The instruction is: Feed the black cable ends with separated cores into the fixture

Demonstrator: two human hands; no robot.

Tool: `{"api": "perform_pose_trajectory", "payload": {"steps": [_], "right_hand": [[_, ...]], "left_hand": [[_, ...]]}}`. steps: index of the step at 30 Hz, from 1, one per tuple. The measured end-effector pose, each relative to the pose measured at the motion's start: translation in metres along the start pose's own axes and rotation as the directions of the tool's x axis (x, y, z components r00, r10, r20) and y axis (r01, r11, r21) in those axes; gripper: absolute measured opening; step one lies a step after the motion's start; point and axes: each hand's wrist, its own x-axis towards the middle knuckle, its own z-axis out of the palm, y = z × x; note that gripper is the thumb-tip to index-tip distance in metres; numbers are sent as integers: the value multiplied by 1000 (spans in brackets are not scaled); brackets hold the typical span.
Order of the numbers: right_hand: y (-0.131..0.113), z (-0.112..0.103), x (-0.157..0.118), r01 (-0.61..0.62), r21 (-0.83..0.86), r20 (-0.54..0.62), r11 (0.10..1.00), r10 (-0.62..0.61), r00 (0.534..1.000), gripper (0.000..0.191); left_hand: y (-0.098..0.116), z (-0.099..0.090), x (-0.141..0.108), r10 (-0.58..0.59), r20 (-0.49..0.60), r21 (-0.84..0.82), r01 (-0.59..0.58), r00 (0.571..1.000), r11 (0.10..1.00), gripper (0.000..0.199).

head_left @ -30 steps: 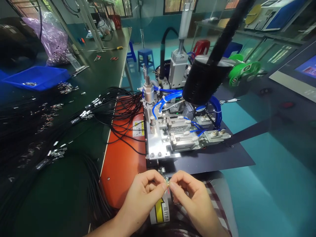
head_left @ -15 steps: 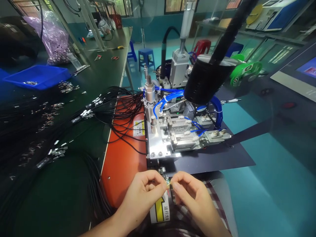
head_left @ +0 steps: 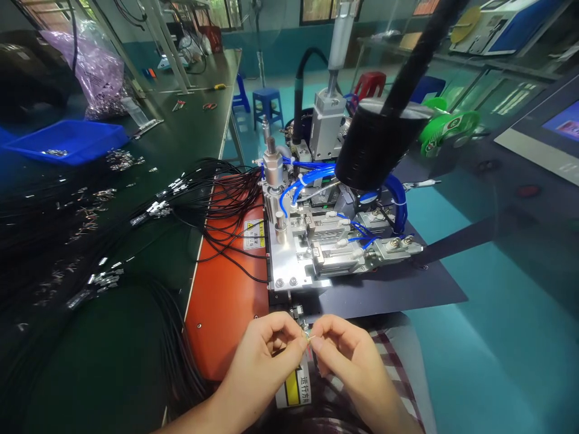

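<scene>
Thin wire ends [head_left: 310, 339], one of them yellowish, show between my two hands at the near end of the machine. My left hand [head_left: 274, 349] is closed, thumb and forefinger pinched on the wires. My right hand [head_left: 344, 349] pinches them from the other side, its fingertips almost touching the left ones. Beneath the hands is a white label with a yellow and black arrow [head_left: 292, 389]. Just beyond the fingertips sits a small metal fixture [head_left: 297, 312] of the machine. The rest of the wires is hidden by my fingers.
A metal machine [head_left: 335, 253] with blue air tubes stands ahead on an orange-red base [head_left: 221, 319]. Black cables [head_left: 230, 193] run from it to bundles on the dark green table [head_left: 190, 120]. A black cylinder [head_left: 380, 147] overhangs the machine. A blue tray [head_left: 67, 144] lies far left.
Both hands stay nearly in place, still pinching. The right fingertips have shifted slightly, and the yellowish wire end between them lies at a slightly different angle.
</scene>
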Motion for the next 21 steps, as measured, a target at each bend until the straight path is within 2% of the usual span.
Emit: {"api": "perform_pose_trajectory", "payload": {"steps": [5, 14, 21], "right_hand": [[-1, -1, -2, 33, -43, -19, 999, -34, 999, 18], [-19, -6, 4, 44, -131, 73, 990, -34, 997, 15], [-23, -6, 5, 137, -308, 73, 941, -120, 990, 18]], "left_hand": [[0, -1, 0, -8, 18, -52, 9, 1000, 999, 18], [-2, 0, 1, 39, 13, -2, -39, 999, 999, 16], [-1, 0, 1, 79, 13, 55, -79, 997, 995, 14]]}}
